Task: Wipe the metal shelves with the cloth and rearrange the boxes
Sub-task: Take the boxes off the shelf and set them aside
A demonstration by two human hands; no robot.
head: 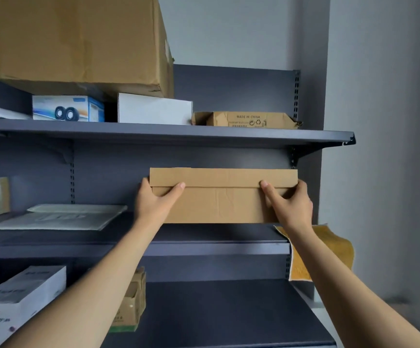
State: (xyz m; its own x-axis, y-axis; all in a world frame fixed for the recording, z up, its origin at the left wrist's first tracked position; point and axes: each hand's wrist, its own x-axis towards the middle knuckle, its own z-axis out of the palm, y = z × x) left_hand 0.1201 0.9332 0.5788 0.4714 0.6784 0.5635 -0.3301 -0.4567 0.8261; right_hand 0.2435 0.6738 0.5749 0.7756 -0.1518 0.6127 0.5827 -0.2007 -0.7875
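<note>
I hold a flat brown cardboard box (219,197) with both hands, just above the right part of the middle metal shelf (216,248). My left hand (156,200) grips its left end, thumb across the front. My right hand (290,203) grips its right end the same way. A yellow cloth (334,249) hangs over the right end of the middle shelf, partly behind my right forearm.
The top shelf (168,133) carries a large brown carton (78,43), a blue speaker box (68,108), a white box (155,109) and a flattened carton (246,119). Padded envelopes (58,218) lie left on the middle shelf. White box (15,300) and small cartons (131,305) stand below.
</note>
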